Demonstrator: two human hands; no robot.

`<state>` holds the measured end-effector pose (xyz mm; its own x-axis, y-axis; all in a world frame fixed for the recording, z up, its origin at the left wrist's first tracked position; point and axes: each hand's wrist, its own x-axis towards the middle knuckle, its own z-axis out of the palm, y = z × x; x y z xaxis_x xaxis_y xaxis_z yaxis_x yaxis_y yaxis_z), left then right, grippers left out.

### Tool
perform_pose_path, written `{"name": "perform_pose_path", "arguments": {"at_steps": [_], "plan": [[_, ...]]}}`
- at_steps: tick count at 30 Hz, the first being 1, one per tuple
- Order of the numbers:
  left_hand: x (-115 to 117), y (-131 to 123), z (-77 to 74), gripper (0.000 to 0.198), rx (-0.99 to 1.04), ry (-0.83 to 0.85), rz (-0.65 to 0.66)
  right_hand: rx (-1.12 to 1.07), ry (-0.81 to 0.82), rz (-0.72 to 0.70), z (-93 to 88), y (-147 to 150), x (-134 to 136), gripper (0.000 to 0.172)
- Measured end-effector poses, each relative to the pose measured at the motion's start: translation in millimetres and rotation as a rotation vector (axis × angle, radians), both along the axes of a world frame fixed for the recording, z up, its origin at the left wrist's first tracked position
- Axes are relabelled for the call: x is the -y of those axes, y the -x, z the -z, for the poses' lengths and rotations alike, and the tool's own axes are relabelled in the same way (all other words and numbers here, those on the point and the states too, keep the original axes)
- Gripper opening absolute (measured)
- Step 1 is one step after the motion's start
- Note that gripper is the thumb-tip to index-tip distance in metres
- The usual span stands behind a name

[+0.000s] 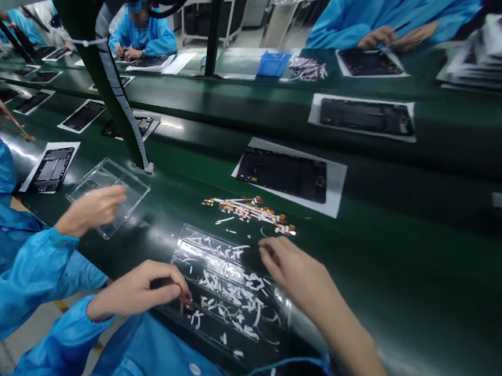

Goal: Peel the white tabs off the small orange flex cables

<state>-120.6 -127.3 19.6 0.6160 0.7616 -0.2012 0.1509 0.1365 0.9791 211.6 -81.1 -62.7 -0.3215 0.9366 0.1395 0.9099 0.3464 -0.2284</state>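
My left hand [148, 286] is closed in a pinch over the left side of a clear plastic tray [178, 246]. A small reddish-brown flex cable [186, 302] shows at its fingertips. Many white strips of backing [230, 288] lie scattered in and around that tray. My right hand [294, 265] is above the tray's right side, thumb and fingers curled together; whatever they hold, if anything, is too small to name. Just beyond its fingertips is a pile of orange and white flex cables [248, 208]. Behind the pile lies a black device panel [282, 174] on white paper.
At left, a co-worker's hand [94, 209] reaches over another clear tray [140, 191]. A green post [105, 78] rises from the bench. More panels [364, 115] lie across it, with a paper stack [479, 57] at far right. A blue cord [286, 361] runs to my right wrist.
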Motion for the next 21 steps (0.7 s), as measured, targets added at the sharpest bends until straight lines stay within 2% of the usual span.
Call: {"name": "perform_pose_path", "arguments": {"at_steps": [2,4,6,8,10,13,17,21], "plan": [[-12,18,15.8,0.027,0.138,0.074,-0.175,0.126,0.001,0.037,6.3,1,-30,0.018],[-30,42,33.7,0.035,0.190,0.040,-0.552,0.191,-0.012,0.061,12.7,6,-56,0.016],[-53,72,50.6,0.037,0.056,-0.022,-0.969,0.227,-0.031,0.073,19.1,12,-74,0.015],[-72,102,64.9,0.039,-0.013,-0.068,-1.137,0.263,-0.051,0.081,25.3,17,-81,0.015],[-86,128,76.7,0.041,-0.067,-0.097,-1.232,0.289,-0.069,0.085,30.5,19,-82,0.018],[-94,156,90.7,0.044,-0.160,-0.089,-1.273,0.298,-0.089,0.072,35.8,15,-78,0.020],[-93,175,101.5,0.046,-0.344,-0.091,-1.243,0.266,-0.112,0.007,40.7,4,-76,0.018],[-88,185,101.5,0.040,-0.627,-0.190,-1.231,0.225,-0.150,-0.053,44.4,-6,-80,0.027]]}}
